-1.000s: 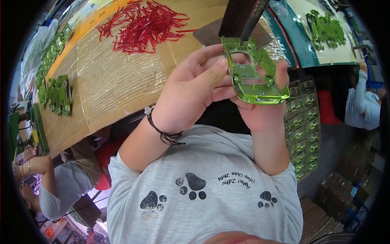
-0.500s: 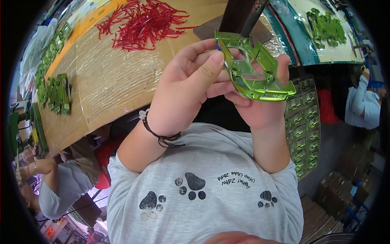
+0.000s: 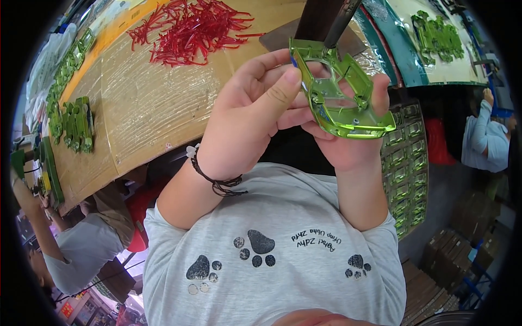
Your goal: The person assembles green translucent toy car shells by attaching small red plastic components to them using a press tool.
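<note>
Both hands hold a glossy green plastic toy car body shell [image 3: 358,80], its hollow inside facing up. My left hand [image 3: 253,106] grips its left side, thumb pressed on the edge and fingers reaching beneath. On the right, my right hand [image 3: 350,151] supports the shell from below, fingertips showing at its right side. The shell's far end sits right at the tip of a dark metal rod [image 3: 342,26]; whether they touch I cannot tell. Part of both hands' fingers is hidden behind the shell.
A heap of thin red plastic strips [image 3: 190,32] lies on the film-covered table [image 3: 147,108]. Green parts [image 3: 78,125] stand at far left, more green parts [image 3: 437,38] at back right. A tray of green shells [image 3: 405,174] is beside my right arm. Co-workers [image 3: 89,244] sit left and right.
The shell has shifted and tilted slightly, its near end a little lower in view. Both hands keep their hold. The co-worker at left has moved an arm.
</note>
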Demonstrator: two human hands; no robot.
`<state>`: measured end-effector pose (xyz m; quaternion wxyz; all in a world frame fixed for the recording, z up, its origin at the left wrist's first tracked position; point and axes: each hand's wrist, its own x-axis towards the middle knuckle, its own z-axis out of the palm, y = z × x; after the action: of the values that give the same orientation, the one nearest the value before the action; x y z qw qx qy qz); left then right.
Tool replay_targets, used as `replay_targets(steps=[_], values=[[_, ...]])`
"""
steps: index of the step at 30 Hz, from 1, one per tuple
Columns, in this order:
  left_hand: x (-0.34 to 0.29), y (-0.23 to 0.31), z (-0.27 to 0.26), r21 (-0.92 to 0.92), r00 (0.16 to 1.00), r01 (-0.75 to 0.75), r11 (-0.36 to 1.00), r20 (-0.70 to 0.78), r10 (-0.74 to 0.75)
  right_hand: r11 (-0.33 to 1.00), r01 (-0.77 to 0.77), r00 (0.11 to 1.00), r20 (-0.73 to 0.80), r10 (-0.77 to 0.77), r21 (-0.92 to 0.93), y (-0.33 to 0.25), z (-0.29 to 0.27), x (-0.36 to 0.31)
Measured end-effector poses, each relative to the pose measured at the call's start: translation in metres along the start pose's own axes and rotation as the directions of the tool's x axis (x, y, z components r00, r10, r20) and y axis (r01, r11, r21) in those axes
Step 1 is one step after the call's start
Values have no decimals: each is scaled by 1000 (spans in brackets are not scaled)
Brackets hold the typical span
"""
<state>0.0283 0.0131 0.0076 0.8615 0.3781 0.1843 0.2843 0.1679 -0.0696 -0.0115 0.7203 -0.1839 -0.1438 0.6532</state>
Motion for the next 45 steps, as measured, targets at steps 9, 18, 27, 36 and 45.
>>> replay_targets(steps=[9, 18, 27, 36, 45], values=[[-63, 28, -59, 375, 1000, 11, 927, 15, -18, 699, 476, 812, -38, -582, -533, -25, -65, -47], [-116, 180, -269, 547, 417, 739, -392, 86, 905, -1, -101, 662, -66, -747, -995, -209, -160, 4], [-144, 226, -363, 829, 415, 557, -39, -237, 879, -643, -588, 516, 385, -765, -490, -280, -192, 52], [-121, 170, -282, 801, 562, 559, -215, -176, 808, -854, -10, -250, 828, -502, -521, -99, -72, 8], [-76, 103, -188, 835, 605, 436, -336, 4, 796, -691, 374, 780, 613, -125, -618, 88, 31, 72]])
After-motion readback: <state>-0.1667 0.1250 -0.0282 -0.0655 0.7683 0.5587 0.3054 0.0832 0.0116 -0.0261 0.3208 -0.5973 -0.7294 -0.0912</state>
